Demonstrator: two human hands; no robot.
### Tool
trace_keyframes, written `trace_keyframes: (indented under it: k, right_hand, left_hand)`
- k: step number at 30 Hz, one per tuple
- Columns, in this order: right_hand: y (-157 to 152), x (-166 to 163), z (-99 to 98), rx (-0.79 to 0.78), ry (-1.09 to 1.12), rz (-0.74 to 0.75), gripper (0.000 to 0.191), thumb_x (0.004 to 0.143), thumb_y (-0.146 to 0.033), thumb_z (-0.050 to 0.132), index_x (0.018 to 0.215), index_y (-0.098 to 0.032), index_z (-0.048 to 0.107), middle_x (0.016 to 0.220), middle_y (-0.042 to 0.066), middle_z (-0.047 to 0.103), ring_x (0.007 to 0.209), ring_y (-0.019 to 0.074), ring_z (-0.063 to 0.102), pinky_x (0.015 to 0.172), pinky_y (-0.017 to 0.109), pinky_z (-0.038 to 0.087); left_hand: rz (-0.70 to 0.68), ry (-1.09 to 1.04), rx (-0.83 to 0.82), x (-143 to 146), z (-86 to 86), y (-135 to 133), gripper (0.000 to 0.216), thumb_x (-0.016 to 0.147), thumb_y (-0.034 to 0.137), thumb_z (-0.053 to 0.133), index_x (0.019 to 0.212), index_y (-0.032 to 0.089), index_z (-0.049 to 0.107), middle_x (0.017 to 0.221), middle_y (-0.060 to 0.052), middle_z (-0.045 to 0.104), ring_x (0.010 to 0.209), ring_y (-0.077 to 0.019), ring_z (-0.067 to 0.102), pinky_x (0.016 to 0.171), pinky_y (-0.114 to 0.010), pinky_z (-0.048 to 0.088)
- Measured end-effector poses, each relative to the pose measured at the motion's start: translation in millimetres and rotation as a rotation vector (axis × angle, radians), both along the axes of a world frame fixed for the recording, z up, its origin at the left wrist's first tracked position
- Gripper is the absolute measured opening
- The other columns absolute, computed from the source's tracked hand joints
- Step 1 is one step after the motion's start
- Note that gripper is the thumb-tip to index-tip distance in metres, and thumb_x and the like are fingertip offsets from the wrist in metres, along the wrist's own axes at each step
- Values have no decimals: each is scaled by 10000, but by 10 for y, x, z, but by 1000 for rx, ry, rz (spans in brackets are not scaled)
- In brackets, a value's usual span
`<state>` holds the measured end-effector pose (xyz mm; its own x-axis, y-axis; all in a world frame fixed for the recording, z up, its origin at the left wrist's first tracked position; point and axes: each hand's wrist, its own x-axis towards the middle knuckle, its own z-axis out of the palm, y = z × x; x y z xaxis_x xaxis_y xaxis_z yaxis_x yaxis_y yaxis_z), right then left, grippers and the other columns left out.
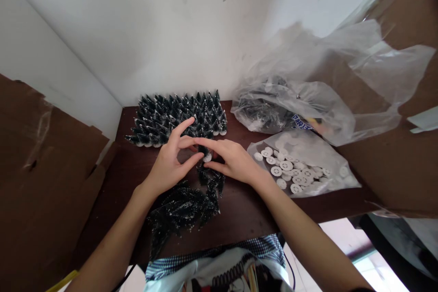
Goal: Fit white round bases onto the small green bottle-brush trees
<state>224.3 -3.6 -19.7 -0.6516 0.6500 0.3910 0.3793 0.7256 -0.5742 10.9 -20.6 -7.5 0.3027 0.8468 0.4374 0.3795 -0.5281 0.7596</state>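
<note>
Between my two hands is a small dark green bottle-brush tree (204, 150) with a white base (207, 158) at its lower end. My left hand (174, 157) has its thumb and fingers closed near the tree, with the index finger raised. My right hand (231, 157) pinches at the base, thumb below and index finger above. Fingertips of both hands meet over the tree and partly hide it. Closer to me lies a loose pile of trees (188, 205) with frosted tips. Behind my hands, rows of upright trees (171, 114) stand on white bases.
To the right, a clear plastic bag (337, 164) holds many white round bases (297, 173). Behind it sits another clear bag (267, 105) with dark contents. Cardboard boxes flank the table (253, 210), one left (44, 159), one right (393, 164). A white wall (191, 27) rises behind.
</note>
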Motion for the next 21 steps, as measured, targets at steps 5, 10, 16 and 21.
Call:
trace_keyframes:
  k: [5, 10, 16, 21]
  right_hand:
    - [1, 7, 29, -26, 49, -17, 641, 926, -233, 646, 1502, -344, 387, 1215, 38, 682, 896, 190, 669, 893, 404, 552]
    - [3, 45, 28, -50, 104, -161, 643, 914, -297, 669, 1489, -326, 383, 974, 11, 685, 823, 190, 663, 825, 374, 564]
    - [43, 100, 25, -44, 208, -299, 667, 901, -335, 686, 1475, -311, 347, 980, 20, 682, 844, 204, 667, 836, 371, 555]
    - [106, 121, -12, -95, 182, -354, 677, 886, -274, 683, 1469, -301, 339, 935, 22, 655, 787, 206, 654, 817, 393, 557]
  left_hand:
    - [-63, -87, -9, 29, 8, -7, 792, 912, 164, 631, 1554, 290, 184, 1235, -104, 673, 943, -191, 677, 866, -379, 588]
    - [-60, -159, 57, 40, 21, 26, 792, 908, 126, 614, 1546, 304, 180, 1272, -107, 638, 976, -190, 677, 832, -357, 597]
    - [-31, -191, 50, 39, 38, 35, 775, 920, 123, 593, 1539, 330, 176, 1250, -95, 643, 949, -185, 687, 840, -377, 598]
    - [-36, -192, 40, 41, 28, 36, 779, 922, 135, 591, 1545, 328, 165, 1257, -94, 640, 951, -185, 685, 847, -378, 596]
